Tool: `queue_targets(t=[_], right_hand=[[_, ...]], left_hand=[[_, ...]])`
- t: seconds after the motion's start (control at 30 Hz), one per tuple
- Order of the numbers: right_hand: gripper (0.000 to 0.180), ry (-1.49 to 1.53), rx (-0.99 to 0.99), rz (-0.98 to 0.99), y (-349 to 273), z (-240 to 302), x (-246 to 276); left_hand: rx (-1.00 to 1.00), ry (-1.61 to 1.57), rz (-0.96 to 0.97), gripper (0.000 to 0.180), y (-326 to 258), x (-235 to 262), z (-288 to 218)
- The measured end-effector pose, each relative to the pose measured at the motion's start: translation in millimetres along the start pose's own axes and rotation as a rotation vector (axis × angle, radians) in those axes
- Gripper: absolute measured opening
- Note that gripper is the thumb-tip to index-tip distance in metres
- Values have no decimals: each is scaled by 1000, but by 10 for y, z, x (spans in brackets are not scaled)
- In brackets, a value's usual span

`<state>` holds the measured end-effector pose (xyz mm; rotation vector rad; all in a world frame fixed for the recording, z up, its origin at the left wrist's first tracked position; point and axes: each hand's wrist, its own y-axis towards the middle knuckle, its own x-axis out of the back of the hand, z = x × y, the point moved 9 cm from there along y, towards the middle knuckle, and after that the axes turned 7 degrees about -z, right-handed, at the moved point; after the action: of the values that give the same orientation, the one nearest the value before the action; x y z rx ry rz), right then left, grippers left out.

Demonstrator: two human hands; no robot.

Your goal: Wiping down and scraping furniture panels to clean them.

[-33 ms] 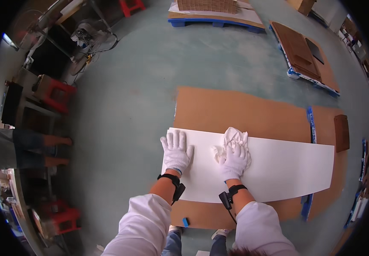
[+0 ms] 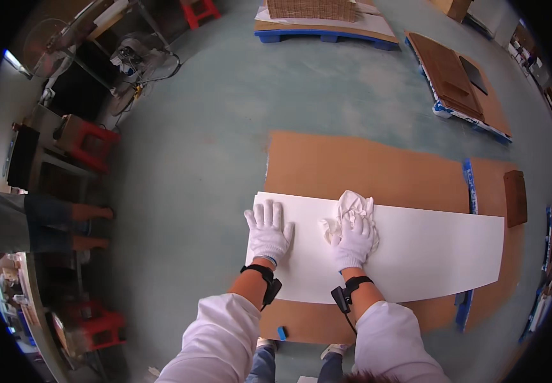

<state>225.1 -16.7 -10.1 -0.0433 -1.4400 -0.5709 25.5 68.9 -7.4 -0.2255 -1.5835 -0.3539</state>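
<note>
A large white panel [image 2: 429, 249] lies flat in front of me. My left hand [image 2: 269, 231], in a white knit glove, rests palm down at the panel's left end with the fingers spread. It holds nothing. Toward the middle of the panel, my right hand [image 2: 354, 242], gloved alike, presses on a crumpled white cloth [image 2: 355, 203]. Its fingers curl over the cloth, and part of the bunched fabric is hidden under the palm. Dark straps with small devices circle both wrists.
Brown board [image 2: 359, 166] lies beneath the panel, with blue pallet edges [image 2: 470, 185] showing. A small blue block [image 2: 282, 332] sits near my feet. Farther off are loaded pallets [image 2: 327, 36], red stools [image 2: 94, 147] and a fan [image 2: 138, 57]. Another person [image 2: 46, 220] stands at left.
The whole view has shifted slightly, moving the scene a little to the right. My left hand lies slightly nearer to me on the panel; the right hand stays on the cloth.
</note>
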Motion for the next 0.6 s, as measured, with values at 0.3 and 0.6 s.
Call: queue_targets(t=[0.3,0.6], right_hand=[[53,107,61,33,-52,-199,125],[51,107,102,58,-107,-1584,251]], left_hand=[[-64,-131,2,66,-955,-55,-1178],[72,-165,-111,64,-1034,48,-2006]])
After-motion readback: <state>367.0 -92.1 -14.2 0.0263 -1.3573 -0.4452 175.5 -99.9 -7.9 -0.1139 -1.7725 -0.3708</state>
